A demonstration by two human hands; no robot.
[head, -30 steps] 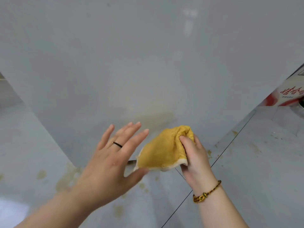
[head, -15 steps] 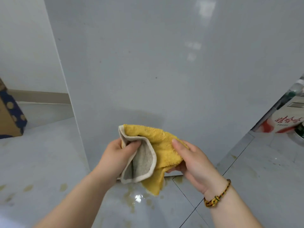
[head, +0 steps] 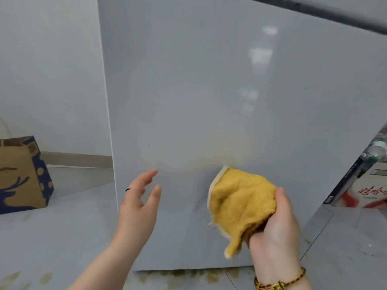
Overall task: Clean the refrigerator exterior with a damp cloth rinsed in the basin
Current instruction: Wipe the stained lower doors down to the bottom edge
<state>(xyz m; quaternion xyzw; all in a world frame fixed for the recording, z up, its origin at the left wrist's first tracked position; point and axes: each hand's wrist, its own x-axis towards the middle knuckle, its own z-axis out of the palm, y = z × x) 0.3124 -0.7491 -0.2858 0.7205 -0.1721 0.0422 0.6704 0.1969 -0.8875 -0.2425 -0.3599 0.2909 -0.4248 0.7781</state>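
My right grip (head: 276, 233) curls round the bunched yellow cloth (head: 240, 201), holding it low at the grey refrigerator (head: 209, 91) panel, just under a yellowish smear. My left grip (head: 138, 206) hovers beside it, fingers spread, holding nothing.

Black ring (head: 127, 189) on left hand (head: 137, 208), braided bracelet (head: 279, 283) on right wrist (head: 276, 266).

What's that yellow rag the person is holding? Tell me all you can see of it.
The yellow cloth is a fluffy, towel-like rag, mustard yellow with pale cream binding along its edge. It is bunched, not flat, with one corner hanging down. The right hand grips its right side. It is held low in front of the grey refrigerator panel; whether it actually presses there is unclear.
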